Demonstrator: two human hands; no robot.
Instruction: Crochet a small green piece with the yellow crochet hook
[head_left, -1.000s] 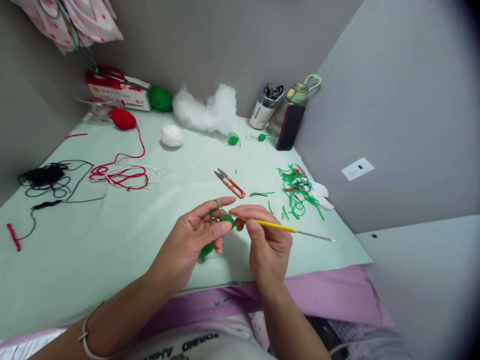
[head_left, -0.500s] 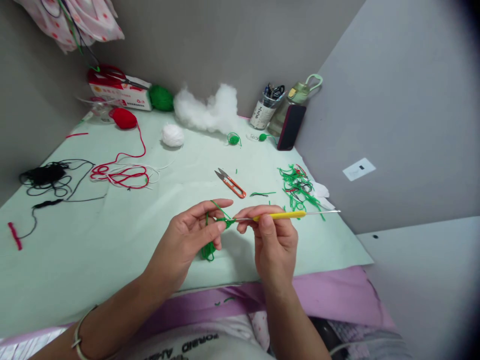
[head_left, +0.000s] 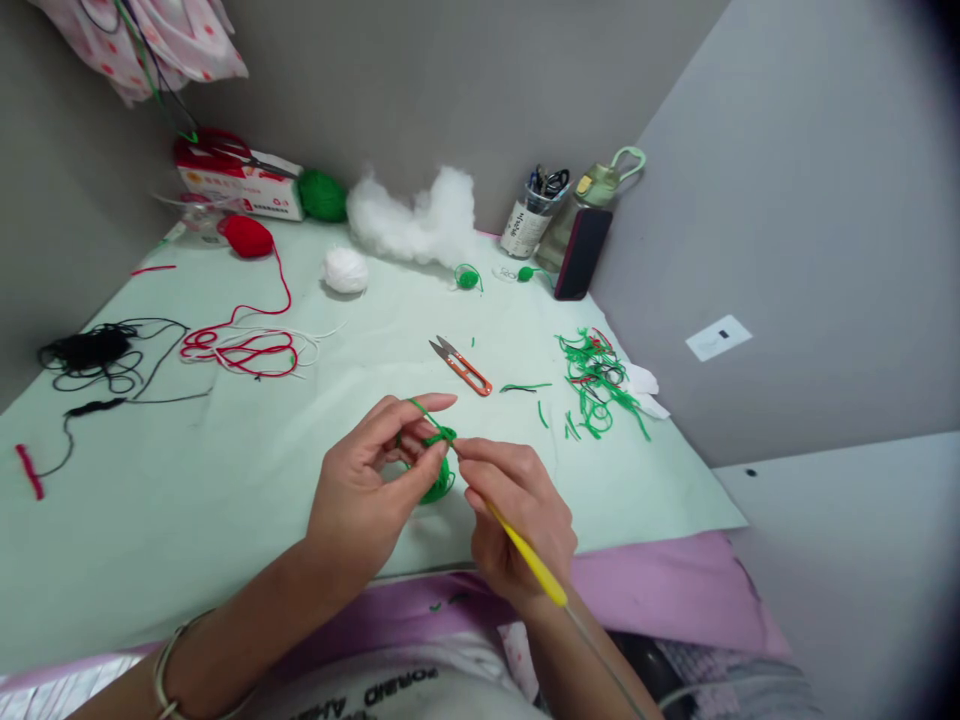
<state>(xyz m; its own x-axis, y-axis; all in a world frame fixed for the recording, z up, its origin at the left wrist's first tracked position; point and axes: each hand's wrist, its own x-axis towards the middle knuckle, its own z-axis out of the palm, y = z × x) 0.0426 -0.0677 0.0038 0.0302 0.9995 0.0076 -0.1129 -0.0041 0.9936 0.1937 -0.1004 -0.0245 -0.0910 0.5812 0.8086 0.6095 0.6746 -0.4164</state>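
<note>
Between thumb and fingers, my left hand (head_left: 367,475) pinches a small piece of green crochet work (head_left: 442,437). A strand of green yarn runs over its raised index finger, and a loose bundle of green yarn (head_left: 438,486) hangs below the fingers. My right hand (head_left: 521,510) grips a crochet hook with a yellow handle (head_left: 536,562), which slants down toward my body. The hook's working tip meets the green piece, partly hidden by my fingers. Beyond both hands lie orange-handled thread snips (head_left: 463,368), touched by neither.
Green yarn scraps (head_left: 596,385) lie at the right. Red yarn (head_left: 249,237), a white yarn ball (head_left: 345,271) and black yarn (head_left: 94,348) are on the left. White stuffing (head_left: 412,220), a pen cup (head_left: 526,225), a phone (head_left: 583,255) and a bottle (head_left: 592,195) stand along the back.
The crochet hook has swung from nearly level to slanting down toward me. My right hand has turned and come closer to the left, which has shifted slightly left with the green piece.
</note>
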